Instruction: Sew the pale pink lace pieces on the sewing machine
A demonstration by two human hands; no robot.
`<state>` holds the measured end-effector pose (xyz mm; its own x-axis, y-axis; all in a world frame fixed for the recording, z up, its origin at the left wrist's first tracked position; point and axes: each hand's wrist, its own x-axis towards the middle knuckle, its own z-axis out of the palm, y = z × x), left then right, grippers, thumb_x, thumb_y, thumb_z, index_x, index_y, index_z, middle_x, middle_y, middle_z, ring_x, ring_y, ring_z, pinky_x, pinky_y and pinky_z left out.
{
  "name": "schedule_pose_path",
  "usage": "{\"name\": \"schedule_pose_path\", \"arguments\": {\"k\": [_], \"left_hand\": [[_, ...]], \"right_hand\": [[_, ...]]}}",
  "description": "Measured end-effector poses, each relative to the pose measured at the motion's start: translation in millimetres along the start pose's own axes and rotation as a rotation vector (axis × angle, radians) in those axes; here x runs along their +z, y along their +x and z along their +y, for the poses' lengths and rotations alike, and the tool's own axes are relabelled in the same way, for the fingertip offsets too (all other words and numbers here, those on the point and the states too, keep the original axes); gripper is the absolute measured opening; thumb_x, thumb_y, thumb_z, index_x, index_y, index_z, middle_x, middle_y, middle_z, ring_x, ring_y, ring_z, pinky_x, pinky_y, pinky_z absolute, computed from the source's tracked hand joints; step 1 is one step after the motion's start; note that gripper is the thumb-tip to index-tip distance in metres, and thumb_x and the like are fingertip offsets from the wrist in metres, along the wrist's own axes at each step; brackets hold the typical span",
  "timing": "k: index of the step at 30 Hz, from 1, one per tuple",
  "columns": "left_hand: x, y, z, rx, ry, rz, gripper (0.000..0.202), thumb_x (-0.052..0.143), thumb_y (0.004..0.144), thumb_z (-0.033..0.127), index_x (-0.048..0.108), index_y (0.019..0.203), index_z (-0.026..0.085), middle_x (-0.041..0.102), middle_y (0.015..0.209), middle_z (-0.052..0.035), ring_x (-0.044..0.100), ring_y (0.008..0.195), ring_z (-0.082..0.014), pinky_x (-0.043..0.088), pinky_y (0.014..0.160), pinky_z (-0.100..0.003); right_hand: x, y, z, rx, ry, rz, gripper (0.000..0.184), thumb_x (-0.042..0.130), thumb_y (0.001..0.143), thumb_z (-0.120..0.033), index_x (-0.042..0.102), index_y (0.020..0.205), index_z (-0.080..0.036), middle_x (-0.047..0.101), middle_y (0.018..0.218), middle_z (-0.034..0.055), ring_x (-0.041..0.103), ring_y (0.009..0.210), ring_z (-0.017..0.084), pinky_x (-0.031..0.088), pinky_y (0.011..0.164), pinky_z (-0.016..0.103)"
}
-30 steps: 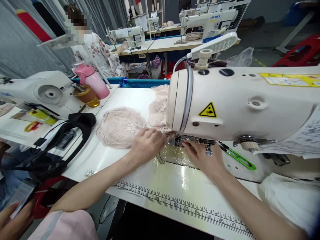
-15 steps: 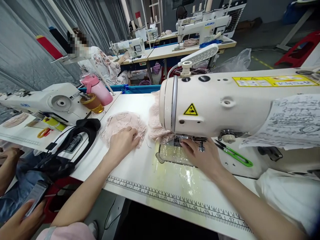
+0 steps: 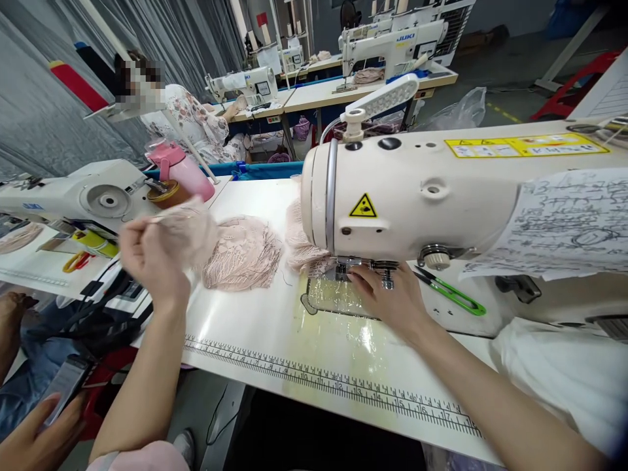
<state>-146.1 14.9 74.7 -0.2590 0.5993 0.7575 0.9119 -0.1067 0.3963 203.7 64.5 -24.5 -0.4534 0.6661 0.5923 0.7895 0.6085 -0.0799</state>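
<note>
My left hand (image 3: 152, 252) is raised above the left of the table, its fingers closed on a thin pale-pink lace piece (image 3: 189, 232), which is blurred by motion. Below and to its right lies a pile of similar lace pieces (image 3: 243, 255) with loose threads along its edges. My right hand (image 3: 392, 297) rests by the presser foot (image 3: 342, 269) of the white sewing machine (image 3: 383, 190). Its visible fingers are stretched out and apart, partly hidden by the machine's fittings. More pink lace (image 3: 307, 239) lies bunched left of the foot, partly behind the machine head.
Green thread snips (image 3: 451, 293) lie right of my right hand. A printed ruler (image 3: 338, 386) runs along the table's front edge. A pink bottle (image 3: 181, 170) and brown jar (image 3: 169, 194) stand back left. A co-worker's hand (image 3: 44, 425) holds a phone at lower left.
My left hand has lifted off the lace pile and moved left and up with one lace piece in it. My right hand has stayed by the presser foot. The view has shifted slightly.
</note>
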Motion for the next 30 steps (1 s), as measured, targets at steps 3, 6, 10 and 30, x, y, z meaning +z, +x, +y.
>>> {"name": "schedule_pose_path", "arguments": {"k": [3,6,10,30], "left_hand": [[-19.9,-4,35,0.024,-0.121,0.418,0.011,0.053,0.087,0.020,0.059,0.093,0.013,0.057,0.087,-0.0003,0.054,0.084,-0.0131,0.045,0.082,-0.028],[-35.0,-18,80,-0.133,-0.224,-0.045,0.017,0.065,0.084,0.031,0.068,0.091,0.016,0.064,0.083,-0.0012,0.057,0.073,-0.0133,0.047,0.069,-0.026],[-11.7,-35,109,-0.324,-0.438,-0.607,0.023,0.063,0.087,0.044,0.066,0.093,0.021,0.065,0.077,0.0008,0.060,0.068,-0.0133,0.045,0.056,-0.021],[89.9,-106,110,0.758,0.048,-0.715,0.049,0.046,0.097,0.034,0.051,0.136,0.004,0.058,0.135,-0.0184,0.053,0.127,-0.0324,0.048,0.101,-0.046]], "right_hand": [[4,0,1,0.008,0.007,0.047,0.036,0.047,0.096,-0.038,0.076,0.082,-0.022,0.062,0.053,0.0004,0.041,0.051,0.015,0.042,0.078,0.036],[5,0,1,0.023,-0.002,0.047,0.036,0.048,0.095,-0.036,0.076,0.079,-0.020,0.063,0.053,0.0017,0.047,0.052,0.016,0.045,0.080,0.037],[0,2,0,0.070,0.043,-0.020,0.031,0.054,0.091,-0.032,0.076,0.073,-0.021,0.069,0.061,0.0038,0.059,0.066,0.020,0.046,0.085,0.038],[-7,-1,2,-0.050,0.086,-0.074,0.030,0.054,0.084,-0.010,0.075,0.098,-0.026,0.074,0.084,0.0030,0.065,0.080,0.021,0.044,0.074,0.035]]}}
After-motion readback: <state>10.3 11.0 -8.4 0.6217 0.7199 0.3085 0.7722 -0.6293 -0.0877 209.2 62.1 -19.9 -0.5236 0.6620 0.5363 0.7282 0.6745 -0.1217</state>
